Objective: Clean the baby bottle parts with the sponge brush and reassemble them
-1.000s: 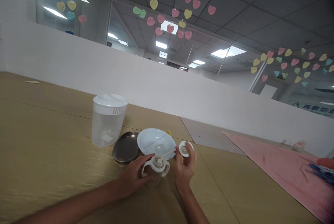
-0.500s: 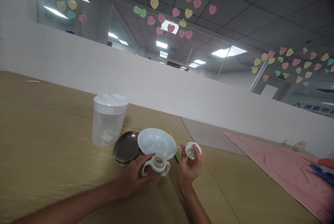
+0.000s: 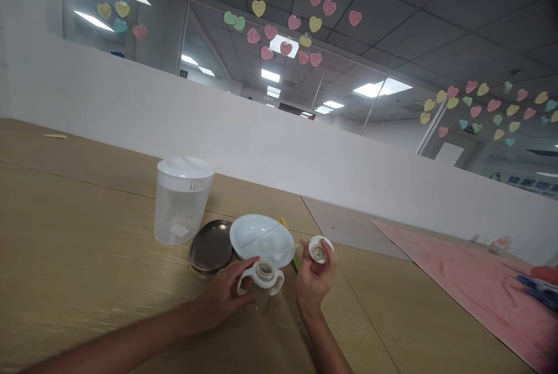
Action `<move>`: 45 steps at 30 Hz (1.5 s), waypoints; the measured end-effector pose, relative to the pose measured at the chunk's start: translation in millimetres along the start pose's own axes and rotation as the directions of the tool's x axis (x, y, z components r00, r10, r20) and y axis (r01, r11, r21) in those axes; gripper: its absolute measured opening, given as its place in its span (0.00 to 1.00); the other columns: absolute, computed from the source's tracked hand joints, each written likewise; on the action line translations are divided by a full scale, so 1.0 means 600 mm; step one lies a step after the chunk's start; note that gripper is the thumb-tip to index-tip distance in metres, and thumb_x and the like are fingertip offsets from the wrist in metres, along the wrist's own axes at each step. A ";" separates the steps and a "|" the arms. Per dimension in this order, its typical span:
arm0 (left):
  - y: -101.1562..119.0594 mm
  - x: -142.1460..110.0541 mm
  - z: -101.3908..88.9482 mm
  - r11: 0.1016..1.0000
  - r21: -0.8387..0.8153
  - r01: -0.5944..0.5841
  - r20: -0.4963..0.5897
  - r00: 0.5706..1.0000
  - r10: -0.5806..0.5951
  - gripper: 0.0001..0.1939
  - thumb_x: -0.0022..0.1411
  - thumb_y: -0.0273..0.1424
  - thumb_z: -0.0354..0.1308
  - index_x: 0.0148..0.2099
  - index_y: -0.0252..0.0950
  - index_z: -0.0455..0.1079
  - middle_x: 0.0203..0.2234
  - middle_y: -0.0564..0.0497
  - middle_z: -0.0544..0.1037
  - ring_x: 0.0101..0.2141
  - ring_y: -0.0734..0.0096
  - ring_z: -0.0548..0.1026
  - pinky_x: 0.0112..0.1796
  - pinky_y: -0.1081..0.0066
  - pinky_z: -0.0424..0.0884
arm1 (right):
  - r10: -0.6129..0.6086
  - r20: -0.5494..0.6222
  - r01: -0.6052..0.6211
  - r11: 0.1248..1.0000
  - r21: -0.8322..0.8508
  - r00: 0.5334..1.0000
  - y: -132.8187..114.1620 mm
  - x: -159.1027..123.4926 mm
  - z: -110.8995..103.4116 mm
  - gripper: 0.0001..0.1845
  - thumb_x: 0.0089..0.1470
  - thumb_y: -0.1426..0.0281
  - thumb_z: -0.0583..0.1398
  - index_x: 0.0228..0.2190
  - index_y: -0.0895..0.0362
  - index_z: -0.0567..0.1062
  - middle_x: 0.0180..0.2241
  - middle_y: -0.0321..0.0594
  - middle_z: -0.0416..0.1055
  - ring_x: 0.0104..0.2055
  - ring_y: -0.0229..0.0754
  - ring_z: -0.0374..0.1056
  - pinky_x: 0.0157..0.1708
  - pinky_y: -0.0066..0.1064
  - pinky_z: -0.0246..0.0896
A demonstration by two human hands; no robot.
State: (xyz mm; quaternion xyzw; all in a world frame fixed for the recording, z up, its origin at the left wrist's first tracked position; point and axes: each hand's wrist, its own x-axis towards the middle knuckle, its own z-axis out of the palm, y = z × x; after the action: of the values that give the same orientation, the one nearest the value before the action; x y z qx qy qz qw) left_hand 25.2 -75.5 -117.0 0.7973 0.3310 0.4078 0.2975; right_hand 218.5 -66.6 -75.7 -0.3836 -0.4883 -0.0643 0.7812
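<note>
Far left there's a see-through tub (image 3: 181, 211) with a white lid, standing upright on the tabletop (image 3: 96, 217). Just right of it sits a shallow dark metal tray (image 3: 212, 246), lying flat. Then you've got the left hand (image 3: 224, 295), thumb and fingers wrapped around the side of a clear bottle (image 3: 263, 282) with two white handles. The bottle's upright with its mouth uncovered, right in front of a white bowl (image 3: 250, 227). A bit of a yellow strip (image 3: 283, 223) pokes out past the bowl's far edge, and a green strip (image 3: 297, 262) shows between bowl and right hand, can't tell if they're one piece. The right hand (image 3: 313, 289) is up near the bowl, gripping a white cap (image 3: 326, 243) with its underside showing, plus a thin pale stick (image 3: 298, 245) reaching left over the bowl; its far end is too faint to make out. Way over right, a pink cloth (image 3: 471, 281) with something blue (image 3: 538, 288) on it.
</note>
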 end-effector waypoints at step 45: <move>0.001 0.000 -0.001 0.999 -0.022 -0.028 -0.006 1.000 0.028 0.30 0.57 0.42 0.58 0.60 0.41 0.59 0.50 0.46 0.72 0.39 0.65 0.72 0.44 0.66 0.70 | 0.201 0.542 0.067 0.898 -0.434 0.816 0.055 -0.007 -0.012 0.22 0.50 0.57 0.59 0.44 0.55 0.73 0.39 0.44 0.69 0.42 0.47 0.65 0.43 0.37 0.60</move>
State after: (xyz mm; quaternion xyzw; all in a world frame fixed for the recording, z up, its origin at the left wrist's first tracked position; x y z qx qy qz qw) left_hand 24.8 -75.8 -116.2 0.7973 0.3161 0.4178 0.2997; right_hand 237.2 -49.4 -98.2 -0.5665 -0.6594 -0.0243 0.4936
